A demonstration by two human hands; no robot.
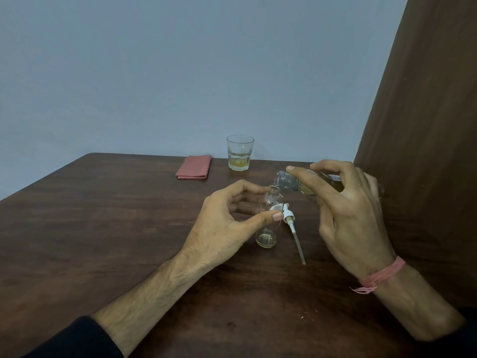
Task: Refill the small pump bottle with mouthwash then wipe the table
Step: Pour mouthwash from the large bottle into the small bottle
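A small clear pump bottle [268, 223] stands upright and uncapped on the dark wooden table [103, 228], with a little yellowish liquid at its bottom. My left hand [227, 223] holds it between thumb and fingers. My right hand [346, 208] grips a larger clear mouthwash bottle [291, 180] of yellowish liquid, tipped nearly flat, its open mouth just above and right of the small bottle's neck. The white pump head with its dip tube [293, 228] lies on the table right beside the small bottle.
A folded red cloth [194, 167] lies near the table's far edge. To its right stands a drinking glass [240, 153] with some yellowish liquid. A brown panel [426, 125] rises along the right side. A blue-grey wall is behind.
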